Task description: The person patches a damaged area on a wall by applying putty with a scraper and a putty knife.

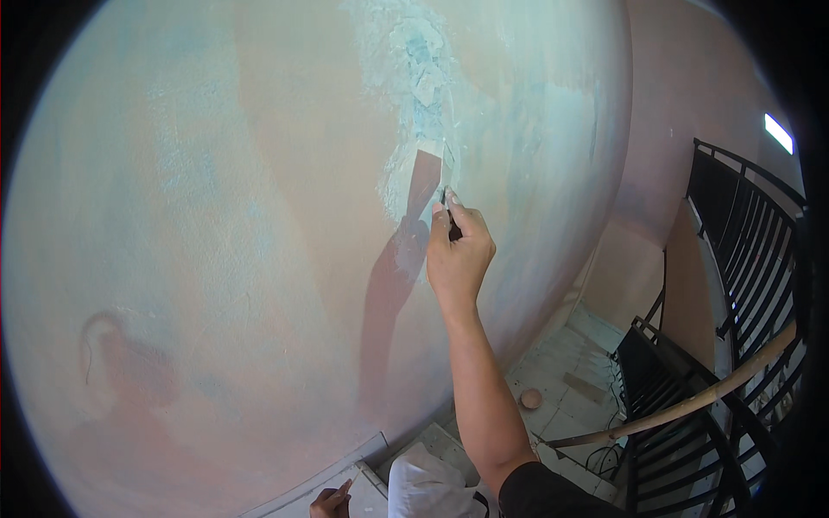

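My right hand point(462, 246) is raised to the painted wall point(302, 173), closed round the dark handle of a putty knife point(446, 166). The thin blade shows nearly edge-on and points up, close against the wall. Just above and left of it runs a rough, pale strip of filler point(421, 73), thick and lumpy at the top and smeared lower down. Low in the view, my left hand point(331, 502) has its fingers curled together; what they hold, if anything, I cannot make out. Shadows of the arm and blade fall on the wall left of my right hand.
To the right, black metal railings point(751, 216) line a stairwell, with a long wooden pole point(691, 408) slanting across. Pale tiled floor point(553, 393) lies below, with a small round pinkish object point(531, 399) on it. White cloth point(425, 483) shows at the lower edge.
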Demonstrator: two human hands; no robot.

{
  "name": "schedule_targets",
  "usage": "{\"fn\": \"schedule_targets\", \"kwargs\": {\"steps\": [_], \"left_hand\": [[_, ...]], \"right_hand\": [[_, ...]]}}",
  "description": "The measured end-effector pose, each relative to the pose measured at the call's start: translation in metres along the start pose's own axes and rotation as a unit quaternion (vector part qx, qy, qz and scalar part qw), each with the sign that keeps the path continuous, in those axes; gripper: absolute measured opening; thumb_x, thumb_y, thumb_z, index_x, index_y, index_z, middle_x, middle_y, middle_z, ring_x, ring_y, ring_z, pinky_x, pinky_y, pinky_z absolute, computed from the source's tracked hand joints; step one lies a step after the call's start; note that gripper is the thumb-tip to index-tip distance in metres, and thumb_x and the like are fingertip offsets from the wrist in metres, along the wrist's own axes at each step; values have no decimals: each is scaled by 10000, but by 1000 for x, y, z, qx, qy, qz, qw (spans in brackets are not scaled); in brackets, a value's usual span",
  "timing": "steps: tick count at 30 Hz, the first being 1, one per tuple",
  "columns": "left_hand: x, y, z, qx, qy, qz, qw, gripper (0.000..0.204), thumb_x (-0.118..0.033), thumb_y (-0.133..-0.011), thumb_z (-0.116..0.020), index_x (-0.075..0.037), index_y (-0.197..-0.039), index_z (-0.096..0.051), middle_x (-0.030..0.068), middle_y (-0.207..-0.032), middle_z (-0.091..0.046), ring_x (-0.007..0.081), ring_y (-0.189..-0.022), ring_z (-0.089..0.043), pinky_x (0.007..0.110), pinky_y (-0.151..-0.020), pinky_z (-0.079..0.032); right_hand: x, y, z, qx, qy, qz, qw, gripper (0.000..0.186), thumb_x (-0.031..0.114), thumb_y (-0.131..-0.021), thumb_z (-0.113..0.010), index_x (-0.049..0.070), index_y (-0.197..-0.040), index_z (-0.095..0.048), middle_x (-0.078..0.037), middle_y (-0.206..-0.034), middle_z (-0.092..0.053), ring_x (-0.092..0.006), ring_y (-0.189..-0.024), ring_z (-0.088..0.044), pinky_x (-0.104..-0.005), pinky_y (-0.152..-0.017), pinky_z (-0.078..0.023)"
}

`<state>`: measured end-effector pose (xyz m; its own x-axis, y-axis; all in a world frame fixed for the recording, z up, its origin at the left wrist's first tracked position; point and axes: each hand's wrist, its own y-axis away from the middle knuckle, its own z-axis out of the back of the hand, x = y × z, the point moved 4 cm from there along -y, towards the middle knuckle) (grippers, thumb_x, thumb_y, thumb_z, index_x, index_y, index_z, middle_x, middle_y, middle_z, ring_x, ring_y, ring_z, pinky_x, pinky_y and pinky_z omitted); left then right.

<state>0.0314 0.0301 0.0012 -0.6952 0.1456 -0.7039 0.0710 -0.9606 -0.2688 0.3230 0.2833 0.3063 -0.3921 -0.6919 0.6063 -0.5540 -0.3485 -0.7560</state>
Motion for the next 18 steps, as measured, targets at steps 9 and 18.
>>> {"fn": "schedule_targets", "kwargs": {"steps": [9,18], "left_hand": [[8,0,-5,5,2,4,1000,410,43,-794,-664,-87,-1175,-741,155,-757,-681,270,-669,-677,355,-625,-534],[12,4,-1,9,4,17,1000,392,30,-801,-654,-78,-1168,-743,161,-763,-685,272,-658,-681,358,-620,-534]], "right_hand": [[18,-7,-2,37,42,-58,997,257,87,-911,-669,-48,-1125,-712,-90,-729,-578,-155,-651,-542,-327,-630,-445],[36,-5,-15,57,109,5,992,303,67,-916,-634,-79,-1177,-682,-140,-756,-552,-241,-619,-577,-374,-571,-453]]}}
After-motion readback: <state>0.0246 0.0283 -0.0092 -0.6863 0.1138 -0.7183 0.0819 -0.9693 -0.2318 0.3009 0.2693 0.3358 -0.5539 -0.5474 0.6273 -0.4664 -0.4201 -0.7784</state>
